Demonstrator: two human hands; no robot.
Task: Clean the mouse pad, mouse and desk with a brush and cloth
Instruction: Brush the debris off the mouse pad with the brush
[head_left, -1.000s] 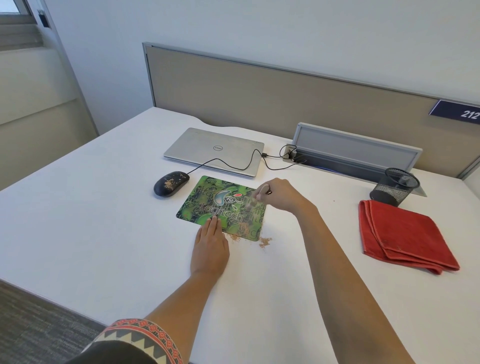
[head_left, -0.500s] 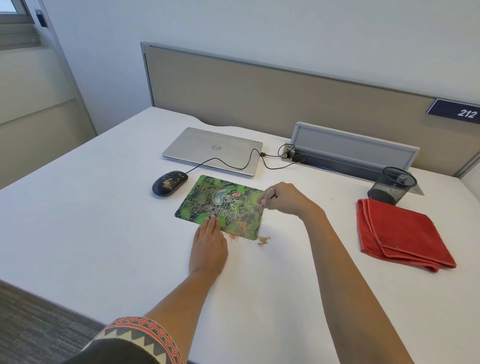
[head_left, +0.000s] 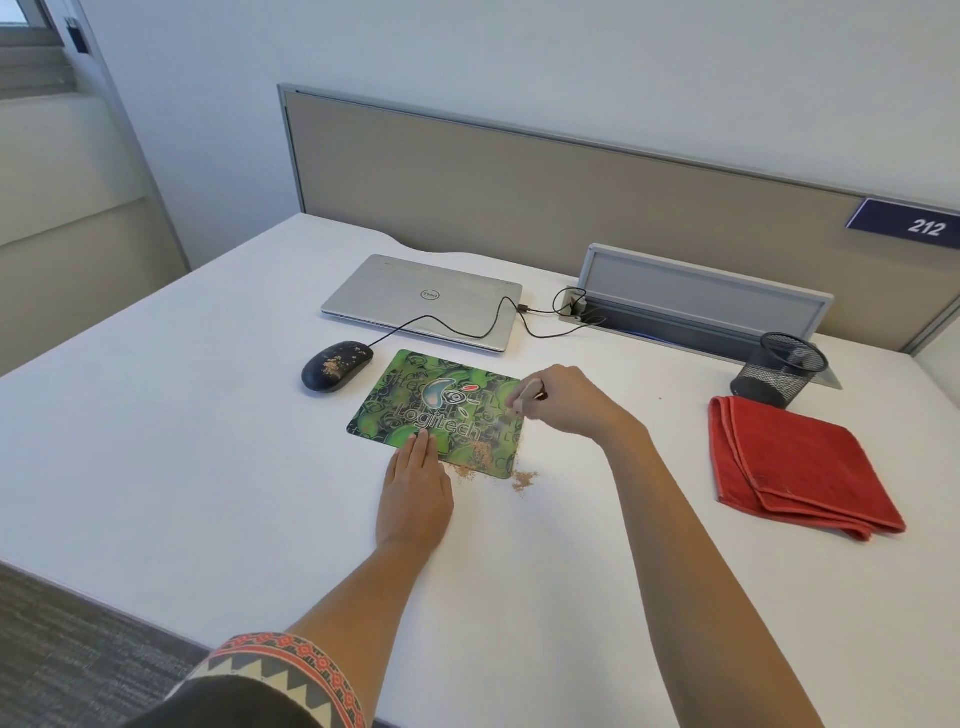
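brushing the mouse pad (head_left: 415, 400) on the desk (head_left: 208, 467), first step of the clean.
red cloth (head_left: 800, 462) lies untouched at right, dirty mouse (head_left: 336, 365) just left of the pad; my left hand (head_left: 415, 493) presses flat on the pad's near edge, right hand (head_left: 566, 400) pinches the brush (head_left: 524, 395); next i'd sweep the crumbs (head_left: 483, 457) off.
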